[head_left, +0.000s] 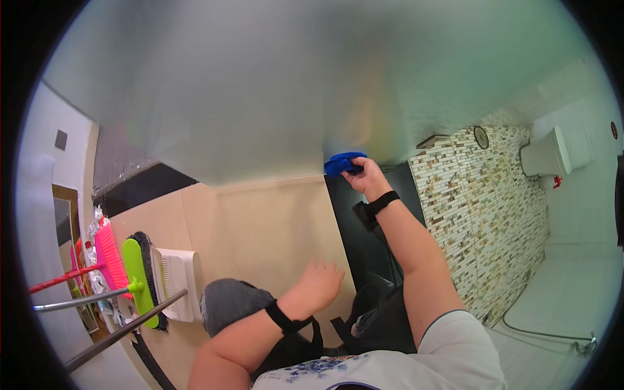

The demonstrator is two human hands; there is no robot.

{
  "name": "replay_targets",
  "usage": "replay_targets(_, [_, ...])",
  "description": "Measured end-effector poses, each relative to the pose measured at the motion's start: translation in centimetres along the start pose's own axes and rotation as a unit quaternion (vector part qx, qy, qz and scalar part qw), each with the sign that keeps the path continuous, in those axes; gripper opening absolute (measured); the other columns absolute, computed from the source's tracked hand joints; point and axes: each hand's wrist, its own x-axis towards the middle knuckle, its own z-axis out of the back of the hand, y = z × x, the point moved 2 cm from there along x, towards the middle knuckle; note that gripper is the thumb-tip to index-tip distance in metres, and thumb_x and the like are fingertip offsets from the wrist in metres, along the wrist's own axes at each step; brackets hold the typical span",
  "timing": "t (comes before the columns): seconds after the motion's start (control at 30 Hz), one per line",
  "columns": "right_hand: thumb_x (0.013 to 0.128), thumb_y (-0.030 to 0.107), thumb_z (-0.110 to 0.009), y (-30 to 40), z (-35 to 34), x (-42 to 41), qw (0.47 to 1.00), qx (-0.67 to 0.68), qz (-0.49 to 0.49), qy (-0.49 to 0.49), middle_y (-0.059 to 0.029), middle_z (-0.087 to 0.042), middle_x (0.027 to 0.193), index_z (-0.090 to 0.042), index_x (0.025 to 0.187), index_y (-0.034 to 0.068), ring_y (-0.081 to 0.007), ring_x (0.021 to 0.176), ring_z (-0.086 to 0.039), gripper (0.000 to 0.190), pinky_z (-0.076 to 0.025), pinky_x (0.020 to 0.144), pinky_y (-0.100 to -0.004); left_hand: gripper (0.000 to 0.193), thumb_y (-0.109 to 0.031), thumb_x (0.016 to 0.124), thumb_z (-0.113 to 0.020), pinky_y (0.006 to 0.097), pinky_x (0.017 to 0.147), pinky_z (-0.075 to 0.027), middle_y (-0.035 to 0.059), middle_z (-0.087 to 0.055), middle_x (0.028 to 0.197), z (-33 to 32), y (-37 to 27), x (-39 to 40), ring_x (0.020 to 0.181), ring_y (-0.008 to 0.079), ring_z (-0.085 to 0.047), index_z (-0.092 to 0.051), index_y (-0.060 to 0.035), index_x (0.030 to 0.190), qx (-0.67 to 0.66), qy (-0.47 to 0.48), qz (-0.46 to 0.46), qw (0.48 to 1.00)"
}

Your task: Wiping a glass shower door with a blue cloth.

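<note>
My right hand grips a bunched blue cloth between thumb and fingers. The cloth lies at the lower edge of a large frosted glass panel, just above a dark threshold strip. Lower down, my left hand hovers near my bent knee with nothing visible in it. Its fingers are a little blurred and slightly curled, somewhat apart. Both wrists wear black straps.
At left stand a pink broom, a green-backed brush and a white dustpan with a metal handle, on beige floor tile. To the right, mosaic flooring holds a round drain and a white toilet.
</note>
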Motion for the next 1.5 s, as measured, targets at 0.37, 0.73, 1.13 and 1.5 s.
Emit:
replay_targets(0.37, [0.085, 0.002, -0.050, 5.6, -3.4, -9.7, 0.997, 0.047, -0.003, 0.054, -0.0097, -0.056, 0.100, -0.052, 0.098, 0.005, -0.0241, 0.092, -0.057, 0.014, -0.053, 0.076, -0.0432, 0.042, -0.026, 0.084, -0.055, 0.0416, 0.089, -0.042, 0.0202, -0.050, 0.117, -3.5, -4.0, -3.0, 0.104, 0.0388, -0.050, -0.047, -0.0041, 0.119, -0.187, 0.122, 0.040, 0.974])
replay_targets(0.73, [0.086, 0.008, -0.056, 19.7, -10.5, -27.0, 0.984, -0.015, 0.108, 0.141, -0.0095, -0.059, 0.093, -0.055, 0.098, 0.001, -0.0212, 0.082, -0.060, 0.013, -0.056, 0.066, -0.0348, 0.040, -0.021, 0.085, -0.054, 0.0381, 0.095, -0.039, 0.0197, -0.050, 0.121, 13.7, -9.6, -1.4, 0.112, 0.0343, -0.047, -0.048, -0.0021, 0.121, -0.333, -0.110, 0.130, 0.927])
replay_targets(1.13, [0.081, -0.007, -0.051, 34.6, -17.5, -43.2, 0.950, -0.082, 0.209, 0.219, -0.0140, -0.061, 0.098, -0.054, 0.105, -0.006, -0.0255, 0.089, -0.061, 0.024, -0.054, 0.079, -0.0371, 0.039, -0.015, 0.085, -0.055, 0.0338, 0.086, -0.045, 0.0139, -0.049, 0.123, 34.0, -23.7, -0.9, 0.104, 0.0282, -0.054, -0.048, -0.0061, 0.122, -0.317, -0.231, 0.055, 0.918])
replay_targets(1.5, [0.084, -0.006, -0.048, 42.0, -21.9, -53.0, 0.919, -0.103, 0.236, 0.297, -0.0212, -0.058, 0.098, -0.050, 0.102, -0.016, -0.0293, 0.084, -0.063, 0.021, -0.055, 0.077, -0.0350, 0.061, -0.001, 0.081, -0.054, 0.0374, 0.084, -0.044, 0.0170, -0.038, 0.127, 52.2, -33.8, 3.2, 0.110, 0.0327, -0.047, -0.029, -0.0094, 0.136, -0.267, -0.513, -0.030, 0.815])
